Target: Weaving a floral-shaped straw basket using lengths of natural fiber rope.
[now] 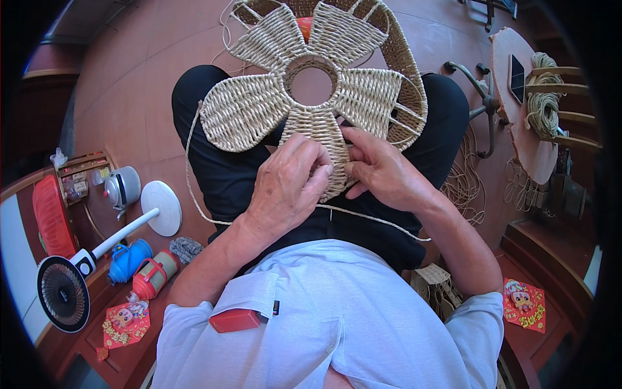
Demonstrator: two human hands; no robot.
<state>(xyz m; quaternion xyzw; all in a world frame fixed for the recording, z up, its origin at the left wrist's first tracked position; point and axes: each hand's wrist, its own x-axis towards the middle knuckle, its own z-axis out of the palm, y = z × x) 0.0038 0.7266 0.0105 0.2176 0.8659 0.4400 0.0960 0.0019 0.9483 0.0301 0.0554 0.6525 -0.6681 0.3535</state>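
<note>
A woven flower-shaped piece of twisted straw cord (249, 107) rests over my lap, with broad petals round a ring-shaped hole. My left hand (291, 178) is closed at the left side of its lowest petal, thumb and fingers pinched together near the weave. On the petal's right edge, my right hand (382, 165) grips with bent fingers and thumb. Just what lies between the fingertips is hidden. One cord (372, 216) runs out below the petal toward my right forearm. Another cord (190, 152) loops down from the left petal past my left thigh.
Behind the flower, a curved woven wall (408, 61) joins it by bare cords. Coiled cord (543, 97) hangs on a chair at right; loose cord (463, 175) lies on the floor. At left stand a white fan (63, 294), a kettle (123, 187) and flasks (155, 275).
</note>
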